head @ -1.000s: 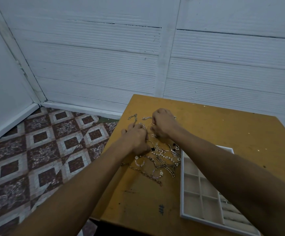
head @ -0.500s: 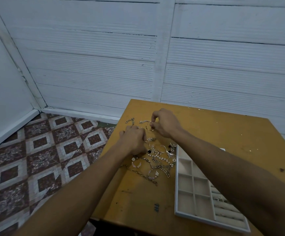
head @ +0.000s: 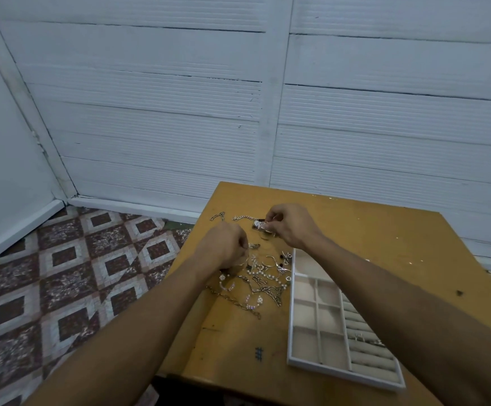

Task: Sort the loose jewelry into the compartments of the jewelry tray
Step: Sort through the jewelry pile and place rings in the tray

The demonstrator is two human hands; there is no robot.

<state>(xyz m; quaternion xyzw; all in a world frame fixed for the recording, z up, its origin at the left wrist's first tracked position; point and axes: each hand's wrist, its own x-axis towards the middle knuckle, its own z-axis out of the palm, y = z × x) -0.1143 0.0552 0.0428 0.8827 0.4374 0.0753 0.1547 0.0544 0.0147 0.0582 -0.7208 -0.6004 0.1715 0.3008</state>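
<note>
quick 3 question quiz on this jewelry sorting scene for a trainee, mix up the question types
1. True or false: the square compartments of the white jewelry tray already hold necklaces.
2. Multiple choice: the tangled pile of loose silver chains and pearl pieces lies A) inside the tray, B) on the yellow wooden table beside the tray's left side, C) on the tiled floor.
3. Fill in: the right hand pinches a small silvery piece on the end of a ____.

Key
1. False: the visible square compartments look empty; only the padded ring rows hold something small.
2. B
3. Chain. The left hand is closed over the pile's upper edge.
</note>
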